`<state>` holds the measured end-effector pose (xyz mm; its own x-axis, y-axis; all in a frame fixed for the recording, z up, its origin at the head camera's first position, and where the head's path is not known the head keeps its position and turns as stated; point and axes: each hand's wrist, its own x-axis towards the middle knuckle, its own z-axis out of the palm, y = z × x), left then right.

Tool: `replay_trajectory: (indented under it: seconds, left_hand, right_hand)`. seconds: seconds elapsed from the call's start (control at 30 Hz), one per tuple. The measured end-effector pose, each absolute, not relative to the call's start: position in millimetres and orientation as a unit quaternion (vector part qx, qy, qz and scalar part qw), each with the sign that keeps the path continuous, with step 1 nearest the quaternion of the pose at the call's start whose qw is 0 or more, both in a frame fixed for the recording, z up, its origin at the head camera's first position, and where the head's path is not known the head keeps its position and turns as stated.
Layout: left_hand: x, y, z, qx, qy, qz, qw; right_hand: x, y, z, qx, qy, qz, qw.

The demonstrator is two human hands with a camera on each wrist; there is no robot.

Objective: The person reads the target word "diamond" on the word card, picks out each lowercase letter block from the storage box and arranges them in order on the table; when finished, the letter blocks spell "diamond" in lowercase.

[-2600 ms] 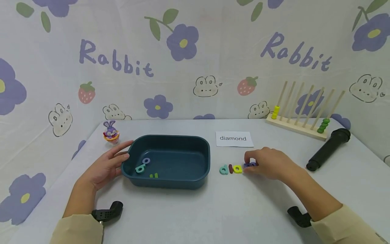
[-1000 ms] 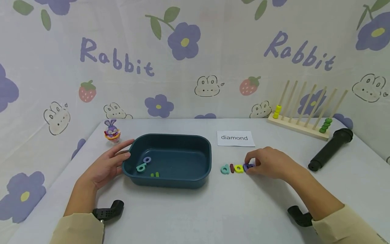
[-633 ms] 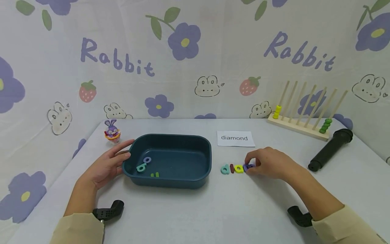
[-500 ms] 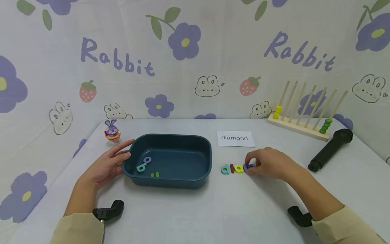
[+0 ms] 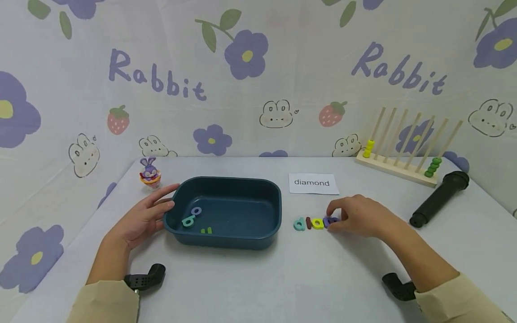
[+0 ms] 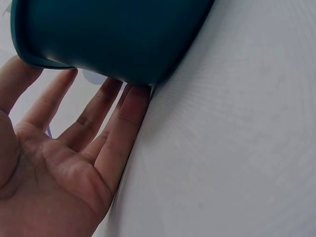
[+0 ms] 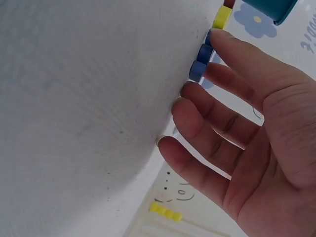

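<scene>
My right hand (image 5: 359,216) pinches a purple-blue letter (image 5: 328,221), likely an "m", between thumb and index finger, partly hiding it on the tabletop. The letter shows as blue lobes (image 7: 201,61) in the right wrist view, with the other fingers spread beside it. To its left, side by side, lie a yellow "a" (image 5: 313,223), a dark red "i" (image 5: 308,223) and a teal "d" (image 5: 296,225). My left hand (image 5: 139,220) touches the left end of a dark teal tub (image 5: 226,242) with extended fingers. Inside the tub are a teal letter (image 5: 186,223), a lilac "o" (image 5: 196,207) and a green piece (image 5: 209,230).
A white card (image 5: 314,184) printed "diamond" stands behind the letter row. At the right are a wooden peg rack (image 5: 396,170) with yellow and green beads and a black cylinder (image 5: 439,198). A purple bunny figure (image 5: 150,172) stands behind my left hand.
Since the earliest frame my right hand has slid the purple-blue letter slightly left, up against the yellow "a". My left hand stays at the tub; the head view has shifted a little.
</scene>
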<state>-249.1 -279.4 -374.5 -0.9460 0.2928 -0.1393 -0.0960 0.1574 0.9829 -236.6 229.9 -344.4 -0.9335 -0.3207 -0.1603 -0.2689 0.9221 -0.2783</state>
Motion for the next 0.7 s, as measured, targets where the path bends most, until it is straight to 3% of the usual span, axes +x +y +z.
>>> replay_trajectory:
  seconds: [0.7]
  left_hand:
    - [-249.0,-278.4,-374.8,0.062,0.745,0.648,0.15]
  right_hand:
    - [-251.2,208.3,-295.6,-0.218,0.953,-0.2,0.071]
